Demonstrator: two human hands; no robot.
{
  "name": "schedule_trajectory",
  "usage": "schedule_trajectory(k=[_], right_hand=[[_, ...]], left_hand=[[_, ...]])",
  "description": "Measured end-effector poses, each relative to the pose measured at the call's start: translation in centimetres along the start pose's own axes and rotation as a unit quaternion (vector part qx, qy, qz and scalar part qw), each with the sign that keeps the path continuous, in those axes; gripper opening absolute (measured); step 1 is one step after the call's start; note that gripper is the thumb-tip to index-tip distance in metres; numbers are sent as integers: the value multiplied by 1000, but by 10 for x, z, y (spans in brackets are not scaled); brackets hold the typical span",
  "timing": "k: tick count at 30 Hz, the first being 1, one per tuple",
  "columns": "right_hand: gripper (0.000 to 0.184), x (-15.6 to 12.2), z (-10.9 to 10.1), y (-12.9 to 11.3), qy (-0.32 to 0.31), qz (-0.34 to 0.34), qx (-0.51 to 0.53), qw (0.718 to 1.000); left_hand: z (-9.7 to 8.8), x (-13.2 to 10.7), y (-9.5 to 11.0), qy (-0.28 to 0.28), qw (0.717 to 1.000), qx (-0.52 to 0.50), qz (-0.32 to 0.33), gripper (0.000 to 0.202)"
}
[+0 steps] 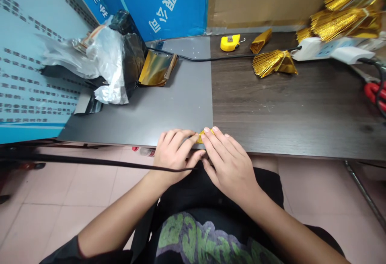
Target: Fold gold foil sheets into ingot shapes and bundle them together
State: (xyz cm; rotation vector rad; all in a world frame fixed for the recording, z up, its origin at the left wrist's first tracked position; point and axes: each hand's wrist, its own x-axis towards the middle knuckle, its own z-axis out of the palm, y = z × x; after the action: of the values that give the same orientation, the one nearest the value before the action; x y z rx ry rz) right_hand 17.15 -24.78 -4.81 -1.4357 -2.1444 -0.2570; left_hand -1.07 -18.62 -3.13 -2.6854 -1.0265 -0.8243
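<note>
At the table's near edge [271, 149] both my hands press on a small folded piece of gold foil paper [201, 136]. My left hand [175, 155] has its fingers curled together over the paper's left side. My right hand [227, 161] lies over its right side, fingertips pressed down on it. Most of the paper is hidden under my fingers; only a small yellow corner shows between them.
A stack of gold foil sheets [157, 69] lies by black and clear plastic bags [111, 59] at the back left. Folded gold pieces [273, 63] and a yellow tape measure [229, 42] sit behind, beside a white power strip [325, 49]. More gold bundles [346, 15] pile up back right.
</note>
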Motion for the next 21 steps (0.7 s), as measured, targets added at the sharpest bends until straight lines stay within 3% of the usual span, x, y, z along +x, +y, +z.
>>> schedule_trajectory(k=[8,21], right_hand=[[51,-9,-4,5,-9,17,-25,1000],[47,-35,-9,26,47,46,-52,996]], left_hand=[[12,-8,5,31,998,49,11,37],[13,-7,6,38,995,86,20,39]])
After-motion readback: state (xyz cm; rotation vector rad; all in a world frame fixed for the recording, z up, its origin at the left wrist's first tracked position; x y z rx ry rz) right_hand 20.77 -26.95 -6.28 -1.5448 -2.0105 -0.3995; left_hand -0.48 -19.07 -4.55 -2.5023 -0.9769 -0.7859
